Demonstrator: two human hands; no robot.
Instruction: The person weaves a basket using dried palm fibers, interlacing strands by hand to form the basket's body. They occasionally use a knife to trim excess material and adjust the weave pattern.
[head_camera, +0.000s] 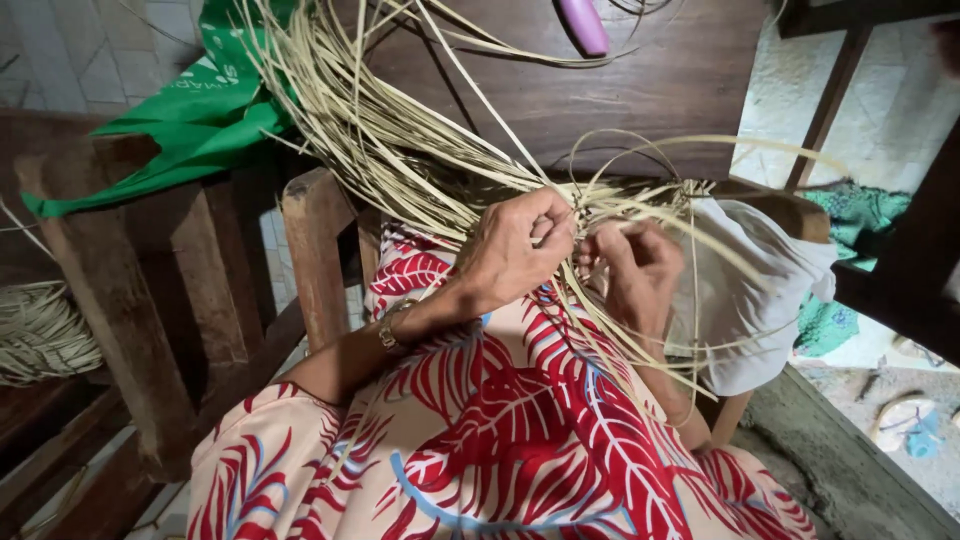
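The strips (400, 130) are pale straw-yellow, some with a faint green cast. The dress (500, 440) is cream with large red leaf prints and thin blue lines. The bag (200, 110) at the table's (620, 90) far left corner is bright green; the table is dark brown. The handle (583, 24) at its far edge is purple. The cloth (750, 290) is white. The bracelet (392, 325) is gold.
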